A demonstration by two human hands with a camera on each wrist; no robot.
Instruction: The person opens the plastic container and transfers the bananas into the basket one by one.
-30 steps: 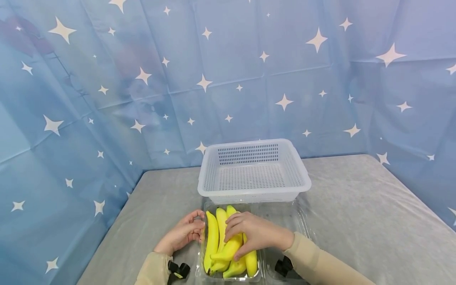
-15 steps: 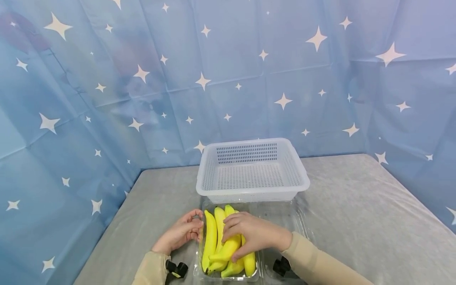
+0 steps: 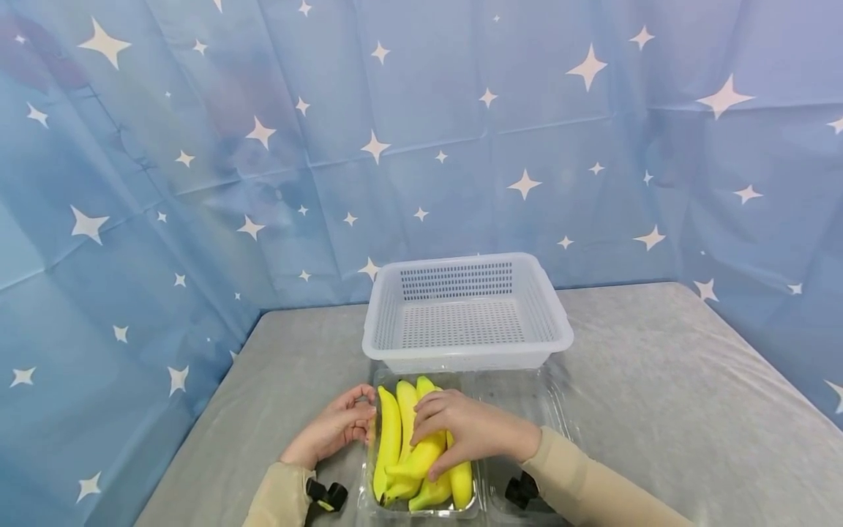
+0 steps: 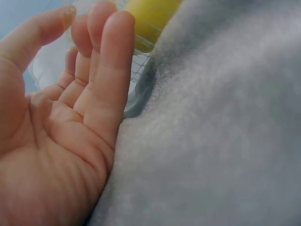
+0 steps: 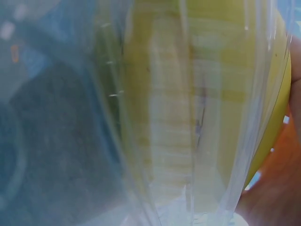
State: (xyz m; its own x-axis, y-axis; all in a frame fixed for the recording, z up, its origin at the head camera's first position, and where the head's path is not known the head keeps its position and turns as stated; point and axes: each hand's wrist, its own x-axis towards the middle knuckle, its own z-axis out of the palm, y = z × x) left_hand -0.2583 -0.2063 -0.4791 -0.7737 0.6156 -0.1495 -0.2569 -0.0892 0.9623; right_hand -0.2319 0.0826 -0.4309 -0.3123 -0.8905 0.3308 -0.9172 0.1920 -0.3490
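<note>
Yellow bananas (image 3: 416, 443), several side by side, lying in clear plastic clamshell tray (image 3: 421, 505) on grey desk (image 3: 658, 380), just in front of white perforated basket (image 3: 465, 315). Head view: right hand (image 3: 461, 432) laid across the bunch, fingers curled over one banana, thumb under its near side. Left hand (image 3: 332, 432) beside tray's left wall, fingers loosely bent, tips touching or nearly touching the rim; nothing held.

Left wrist view: left palm (image 4: 56, 132) open toward tray wall, fingers relaxed, resting edge-on on desk cloth; banana tip (image 4: 148, 19) seen beyond.

Right wrist view: bananas (image 5: 211, 103) blurred through clear plastic; grip itself not readable here.

Judgement: best to brace tray with left hand, wrap right fingers fully round one fruit, lift straight up to avoid dragging neighbours or tipping the light tray.
</note>
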